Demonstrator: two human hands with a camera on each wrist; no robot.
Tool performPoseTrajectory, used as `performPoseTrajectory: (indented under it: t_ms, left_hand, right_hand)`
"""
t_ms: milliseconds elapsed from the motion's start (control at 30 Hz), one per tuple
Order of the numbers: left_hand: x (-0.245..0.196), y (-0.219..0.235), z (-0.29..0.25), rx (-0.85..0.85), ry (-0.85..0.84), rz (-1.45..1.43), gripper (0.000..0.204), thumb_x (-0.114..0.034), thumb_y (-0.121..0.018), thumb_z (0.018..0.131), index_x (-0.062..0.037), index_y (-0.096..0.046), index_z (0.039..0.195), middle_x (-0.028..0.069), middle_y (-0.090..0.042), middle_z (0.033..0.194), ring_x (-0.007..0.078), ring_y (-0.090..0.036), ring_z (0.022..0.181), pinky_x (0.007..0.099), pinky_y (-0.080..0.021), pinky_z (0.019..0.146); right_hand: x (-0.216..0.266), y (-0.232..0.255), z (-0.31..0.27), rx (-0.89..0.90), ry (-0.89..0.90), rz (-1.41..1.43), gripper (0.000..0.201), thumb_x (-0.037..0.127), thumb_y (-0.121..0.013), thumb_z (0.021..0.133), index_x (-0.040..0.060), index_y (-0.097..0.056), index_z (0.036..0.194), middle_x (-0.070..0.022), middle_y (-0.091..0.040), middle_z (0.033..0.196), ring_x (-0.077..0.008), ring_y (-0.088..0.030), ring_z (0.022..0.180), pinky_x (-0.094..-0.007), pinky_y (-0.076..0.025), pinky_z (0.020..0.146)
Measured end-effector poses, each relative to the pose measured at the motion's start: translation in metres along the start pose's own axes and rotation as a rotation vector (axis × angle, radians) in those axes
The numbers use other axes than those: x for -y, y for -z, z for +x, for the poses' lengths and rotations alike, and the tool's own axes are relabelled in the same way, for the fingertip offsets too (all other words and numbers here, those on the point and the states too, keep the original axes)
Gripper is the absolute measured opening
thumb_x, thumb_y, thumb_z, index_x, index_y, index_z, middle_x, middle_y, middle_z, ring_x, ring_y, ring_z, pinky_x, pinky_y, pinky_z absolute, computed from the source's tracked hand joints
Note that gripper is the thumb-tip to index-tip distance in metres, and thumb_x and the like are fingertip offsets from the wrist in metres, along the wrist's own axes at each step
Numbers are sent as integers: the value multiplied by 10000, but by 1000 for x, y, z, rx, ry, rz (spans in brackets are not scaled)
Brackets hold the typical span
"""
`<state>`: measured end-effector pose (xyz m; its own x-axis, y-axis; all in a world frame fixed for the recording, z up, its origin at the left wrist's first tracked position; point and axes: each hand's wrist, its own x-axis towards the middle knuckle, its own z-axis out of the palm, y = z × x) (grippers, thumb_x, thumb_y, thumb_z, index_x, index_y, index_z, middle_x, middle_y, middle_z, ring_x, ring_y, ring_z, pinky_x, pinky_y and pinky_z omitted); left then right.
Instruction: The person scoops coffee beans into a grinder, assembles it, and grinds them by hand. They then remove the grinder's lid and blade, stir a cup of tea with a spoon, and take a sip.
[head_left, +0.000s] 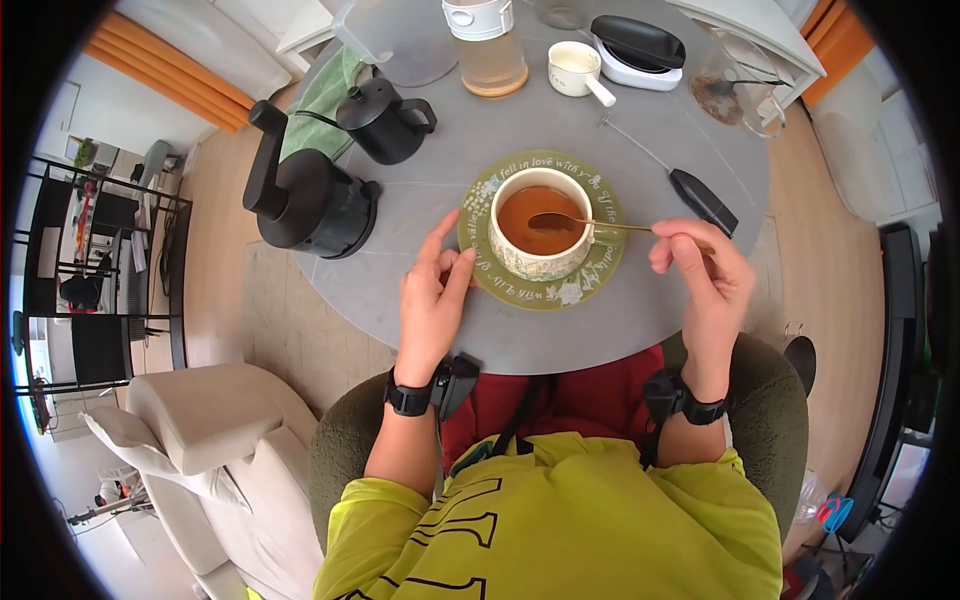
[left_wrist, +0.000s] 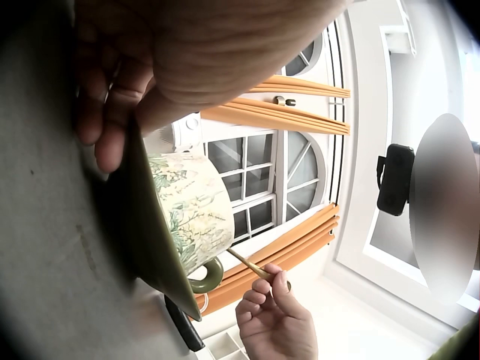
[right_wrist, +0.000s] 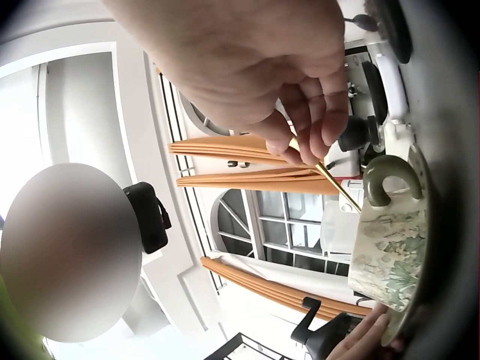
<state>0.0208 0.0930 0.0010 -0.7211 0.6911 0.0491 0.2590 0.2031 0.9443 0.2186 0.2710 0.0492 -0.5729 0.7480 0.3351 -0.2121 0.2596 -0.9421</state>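
Observation:
A cream cup [head_left: 545, 268] with a floral pattern and a green handle [left_wrist: 208, 277] holds reddish-brown liquid [head_left: 520, 208], perhaps tea. It stands on a green saucer [head_left: 608, 262] with white lettering. At the saucer's left edge, my left hand [head_left: 432, 305] pinches the rim between thumb and fingers, as the left wrist view shows. My right hand [head_left: 710, 285] pinches the handle end of a gold spoon [head_left: 622, 227] between thumb and fingertips. The spoon lies across the cup's right rim, its bowl in the liquid.
Left of the cup stand a black grinder-like device [head_left: 310, 205] with a crank and a black kettle [head_left: 390, 125] by a green cloth [head_left: 330, 95]. A black handheld frother [head_left: 703, 200] lies to the right. Further back are a small white pot [head_left: 572, 70], a glass jar [head_left: 490, 65] and a scale [head_left: 640, 70].

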Motion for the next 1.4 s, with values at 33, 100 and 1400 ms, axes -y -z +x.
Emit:
performPoseTrajectory:
  t_ms: [33,100,1400]
  left_hand:
    - [-1,0,0,2,3,0,464,-54,-575,956,-3,-480,1407,1,-566,628,55,-526,614,220,-407,586]
    - [0,0,1,2,3,2,464,-54,-574,956,-2,-479,1407,0,-568,628,54,-525,614,220,-406,586]
    - [7,4,3,12,-42,27,464,-104,-581,955,-6,-476,1396,59,-594,634,130,-562,568,270,-447,585]
  right_hand:
    - [-1,0,0,8,-10,3,166,74,-596,969,-45,-695,1029,-63,-657,826,-113,-607,741,-239,-491,684]
    - [0,0,1,-6,-18,25,165,73,-595,969,-43,-696,1029,-65,-657,823,-113,-607,745,-240,-490,685]
    - [-34,1,25,54,-307,-400,193,91,-636,939,30,-632,1122,-61,-669,913,-108,-606,738,-262,-495,658]
